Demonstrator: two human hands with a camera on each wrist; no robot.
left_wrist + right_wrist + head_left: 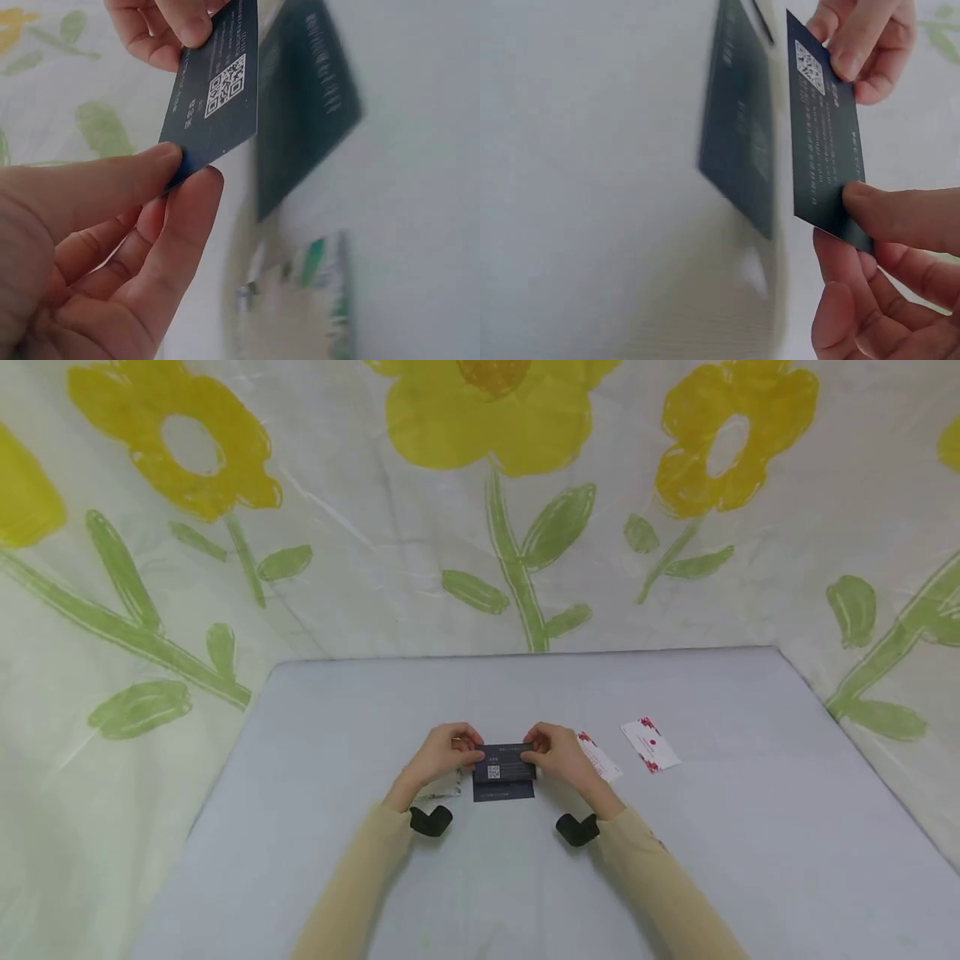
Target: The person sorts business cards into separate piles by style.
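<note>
A dark navy business card (507, 763) with a white QR code and small pale print is held level by both hands. My left hand (441, 755) pinches its left end between thumb and fingers, as the left wrist view shows up close. At the opposite end, the right hand (900, 262) grips the card between the thumb on top and fingers beneath. Below the held card, a second dark card (503, 792) lies on the table, its upper part covered in the head view. Partly behind my left wrist is a card with a green pattern (330, 300).
Two white cards with red floral corners lie right of the hands; the nearer card (597, 757) is partly hidden by the right hand, the farther card (650, 745) lies beyond it. A pale grey cloth covers the table (360, 702). Behind rises a flower-printed curtain (420, 568).
</note>
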